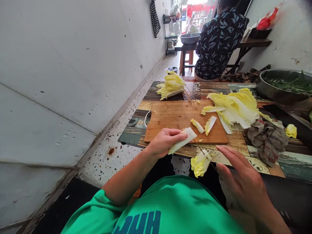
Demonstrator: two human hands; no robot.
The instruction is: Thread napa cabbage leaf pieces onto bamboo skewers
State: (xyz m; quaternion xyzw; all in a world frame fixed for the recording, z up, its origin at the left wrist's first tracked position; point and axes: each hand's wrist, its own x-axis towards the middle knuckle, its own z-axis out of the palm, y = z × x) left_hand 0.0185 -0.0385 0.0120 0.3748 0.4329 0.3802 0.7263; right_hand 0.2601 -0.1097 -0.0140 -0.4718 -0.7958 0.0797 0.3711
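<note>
My left hand [165,140] is closed on a pale strip of napa cabbage leaf [185,140], pinched between thumb and fingers. A thin skewer [198,147] runs from this strip down through a folded yellow cabbage piece [201,164]. My right hand [241,177] is by the skewer's lower part, with thumb and fingers apart; the skewer's end is hidden near the thumb. Just beyond my hands lies a wooden cutting board [170,118]. Two small cabbage pieces, a narrow one [197,125] and a wider one [210,125], rest on it.
Loose cabbage leaves [237,105] overlap the board's right side. Skewered cabbage [172,85] lies at the far left. Further right are a crumpled grey rag [268,139], a dark knife-like blade [287,120] and a metal bowl of greens [265,87]. Ahead, a person [220,42] sits facing away.
</note>
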